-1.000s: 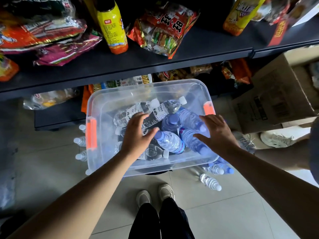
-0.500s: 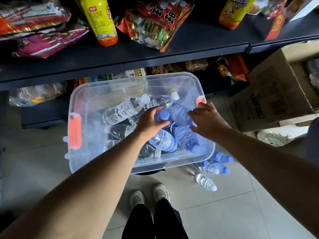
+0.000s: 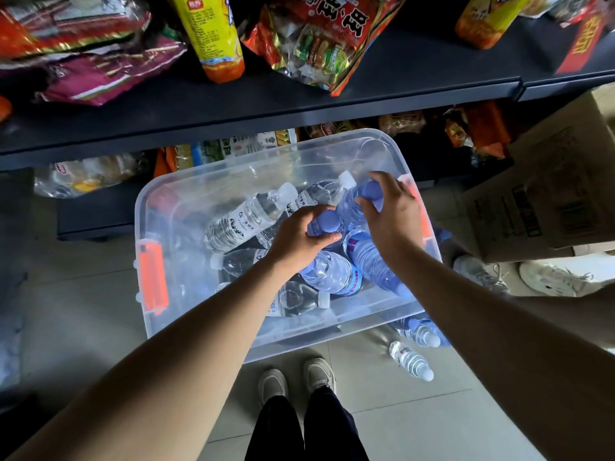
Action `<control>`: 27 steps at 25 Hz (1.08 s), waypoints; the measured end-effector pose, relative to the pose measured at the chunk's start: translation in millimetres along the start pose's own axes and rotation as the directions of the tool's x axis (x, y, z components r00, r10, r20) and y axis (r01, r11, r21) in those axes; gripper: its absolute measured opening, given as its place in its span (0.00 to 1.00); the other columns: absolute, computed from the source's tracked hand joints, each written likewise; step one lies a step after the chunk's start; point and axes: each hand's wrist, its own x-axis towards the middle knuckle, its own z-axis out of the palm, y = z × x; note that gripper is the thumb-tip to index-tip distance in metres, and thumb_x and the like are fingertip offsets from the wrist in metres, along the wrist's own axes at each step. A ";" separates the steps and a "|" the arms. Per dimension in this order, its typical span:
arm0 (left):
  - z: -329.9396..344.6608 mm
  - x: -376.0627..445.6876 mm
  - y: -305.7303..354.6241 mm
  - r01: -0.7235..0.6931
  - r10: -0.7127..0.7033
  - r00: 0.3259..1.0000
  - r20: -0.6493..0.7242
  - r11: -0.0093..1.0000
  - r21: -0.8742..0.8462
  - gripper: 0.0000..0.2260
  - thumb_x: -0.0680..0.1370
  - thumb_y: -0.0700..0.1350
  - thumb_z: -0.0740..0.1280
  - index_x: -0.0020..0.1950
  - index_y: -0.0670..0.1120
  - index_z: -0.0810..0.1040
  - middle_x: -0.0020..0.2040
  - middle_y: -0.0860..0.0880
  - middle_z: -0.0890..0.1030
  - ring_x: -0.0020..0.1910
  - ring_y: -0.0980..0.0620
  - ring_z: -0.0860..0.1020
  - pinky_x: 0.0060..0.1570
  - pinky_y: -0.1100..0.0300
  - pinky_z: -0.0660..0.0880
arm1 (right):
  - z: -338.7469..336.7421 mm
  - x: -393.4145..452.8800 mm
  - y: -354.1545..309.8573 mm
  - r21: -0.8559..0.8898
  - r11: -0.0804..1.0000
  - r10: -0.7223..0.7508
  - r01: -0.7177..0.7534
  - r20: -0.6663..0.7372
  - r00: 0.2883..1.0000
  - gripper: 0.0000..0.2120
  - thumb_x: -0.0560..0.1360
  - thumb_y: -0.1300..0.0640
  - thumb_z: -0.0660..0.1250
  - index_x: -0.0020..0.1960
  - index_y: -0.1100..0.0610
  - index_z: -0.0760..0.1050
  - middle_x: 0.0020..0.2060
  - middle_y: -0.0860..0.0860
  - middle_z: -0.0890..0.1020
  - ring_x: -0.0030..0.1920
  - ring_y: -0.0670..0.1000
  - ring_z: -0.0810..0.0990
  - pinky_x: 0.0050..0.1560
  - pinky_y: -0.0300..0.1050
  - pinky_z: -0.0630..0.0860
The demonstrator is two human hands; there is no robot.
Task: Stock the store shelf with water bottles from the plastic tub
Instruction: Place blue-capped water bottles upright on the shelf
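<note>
A clear plastic tub (image 3: 186,194) with orange latches stands on the floor below the dark store shelf (image 3: 299,104). Several water bottles lie inside it, some clear with white caps (image 3: 246,217), some blue-tinted. My left hand (image 3: 296,237) grips the neck of one blue-capped bottle (image 3: 327,222). My right hand (image 3: 389,214) grips the top of another blue-capped bottle (image 3: 354,207), which is tilted up at the tub's right side. More blue bottles (image 3: 332,274) lie beneath both hands.
Snack bags and a yellow drink bottle (image 3: 213,38) lie on the shelf. A cardboard box (image 3: 549,181) stands at the right. Loose bottles (image 3: 411,361) lie on the tiled floor beside the tub. My shoes (image 3: 296,377) are just in front of it. Another person's shoe (image 3: 552,277) is at right.
Both hands have gone from resting flat over the bottles to curling round two blue caps. The right-hand bottle has come up at its cap end.
</note>
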 end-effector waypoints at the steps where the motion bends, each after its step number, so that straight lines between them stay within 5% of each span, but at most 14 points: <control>1: -0.1 0.6 0.3 -0.003 0.003 1.000 -0.001 1.000 -0.003 0.21 0.70 0.40 0.75 0.62 0.43 0.77 0.58 0.47 0.80 0.53 0.57 0.75 0.48 0.84 0.63 | 3.4 -3.9 -0.1 0.068 0.994 0.088 -0.086 -0.017 0.996 0.19 0.72 0.61 0.70 0.62 0.61 0.74 0.54 0.57 0.81 0.53 0.58 0.77 0.51 0.43 0.68; 7: 0.4 1.3 -1.7 0.007 -0.006 1.000 0.006 0.995 -0.098 0.19 0.70 0.36 0.74 0.60 0.40 0.77 0.53 0.50 0.79 0.51 0.56 0.76 0.49 0.82 0.65 | 21.0 0.6 12.9 0.386 0.870 0.284 -0.306 0.114 0.952 0.20 0.69 0.58 0.74 0.59 0.56 0.74 0.49 0.48 0.79 0.51 0.49 0.77 0.56 0.46 0.74; 12: -10.8 -5.1 13.4 0.024 -0.031 0.999 -0.032 0.978 -0.209 0.17 0.71 0.38 0.73 0.59 0.41 0.77 0.53 0.48 0.81 0.52 0.54 0.78 0.59 0.62 0.72 | 3.7 -2.4 1.8 0.458 0.855 0.232 -0.243 0.082 0.969 0.13 0.70 0.59 0.73 0.53 0.55 0.77 0.46 0.49 0.81 0.47 0.47 0.78 0.51 0.42 0.74; 18: -59.2 -28.5 84.1 -0.028 -0.010 0.992 -0.122 0.952 -0.304 0.13 0.73 0.39 0.72 0.56 0.46 0.77 0.51 0.50 0.81 0.49 0.59 0.78 0.57 0.60 0.73 | -81.6 -6.2 -40.1 0.576 0.784 0.255 -0.229 0.037 0.966 0.08 0.71 0.55 0.72 0.50 0.52 0.77 0.42 0.48 0.81 0.42 0.44 0.77 0.46 0.41 0.73; 21: -98.5 -46.1 138.2 -0.099 0.068 0.991 -0.114 0.951 -0.292 0.11 0.73 0.38 0.71 0.51 0.50 0.77 0.48 0.52 0.81 0.47 0.60 0.78 0.55 0.59 0.73 | -144.1 -6.7 -80.7 0.660 0.738 0.164 -0.139 0.024 0.986 0.06 0.72 0.56 0.71 0.46 0.48 0.77 0.41 0.47 0.81 0.43 0.45 0.77 0.49 0.46 0.76; 27: -179.3 -94.4 278.8 -0.304 0.259 0.948 -0.184 0.908 -0.289 0.12 0.69 0.42 0.73 0.49 0.52 0.77 0.44 0.56 0.81 0.39 0.67 0.77 0.46 0.71 0.74 | -286.2 -6.0 -200.9 0.710 0.694 -0.025 0.120 -0.143 0.989 0.06 0.74 0.58 0.70 0.43 0.48 0.76 0.37 0.44 0.79 0.41 0.44 0.76 0.46 0.41 0.73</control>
